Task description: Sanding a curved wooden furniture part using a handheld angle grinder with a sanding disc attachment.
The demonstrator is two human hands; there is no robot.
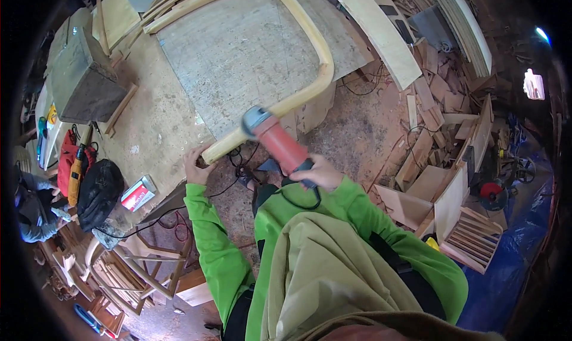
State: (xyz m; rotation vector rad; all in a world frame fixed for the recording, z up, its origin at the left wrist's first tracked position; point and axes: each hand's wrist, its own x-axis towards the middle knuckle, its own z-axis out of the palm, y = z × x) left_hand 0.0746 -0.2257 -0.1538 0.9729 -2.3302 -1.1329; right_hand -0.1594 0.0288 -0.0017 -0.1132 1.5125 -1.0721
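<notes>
Two hands (198, 167) (323, 173), one held red power tool (283, 143), one bent wooden rail (326, 73), one red-and-white box (138, 193), one black bundle (102, 193)

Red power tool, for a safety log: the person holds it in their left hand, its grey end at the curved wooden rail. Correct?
Wrong hand: the head view shows the red power tool in the right hand, its grey end at the curved wooden rail.

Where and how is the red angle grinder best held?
Probably by the black rear end of the angle grinder, from the person's right, where the right hand holds it: the long body slants that way, away from the grey head at the curved wooden rail.
</notes>
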